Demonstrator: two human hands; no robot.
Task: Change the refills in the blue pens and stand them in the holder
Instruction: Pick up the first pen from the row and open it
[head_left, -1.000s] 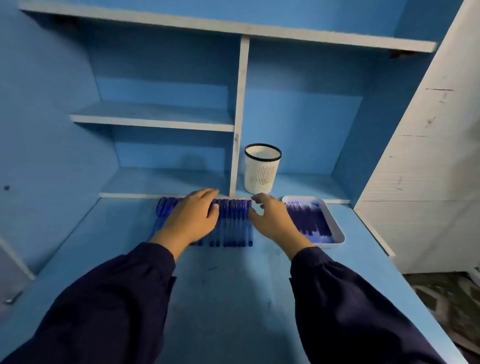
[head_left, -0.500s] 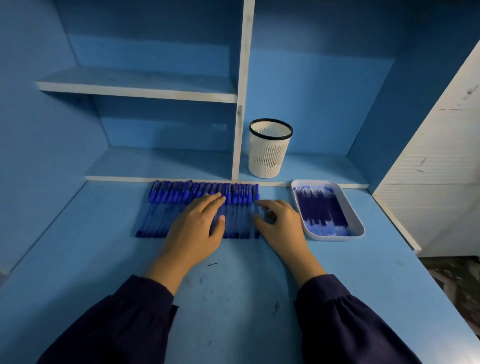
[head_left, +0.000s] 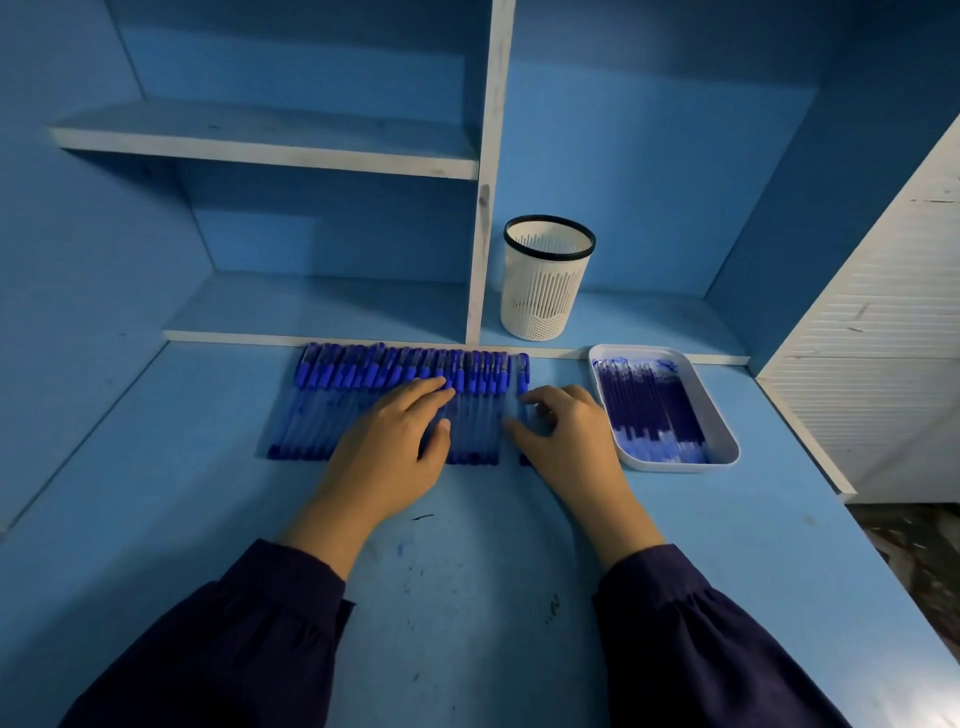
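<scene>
My left hand lay flat on the row of blue capped plastic pens on the blue bench; my right hand pinched the single end pen just beside that row.

Dim, blue-tinted light falls from above, shelves shadowed beneath, edges bowed by the wide lens (slightly soft throughout).
</scene>
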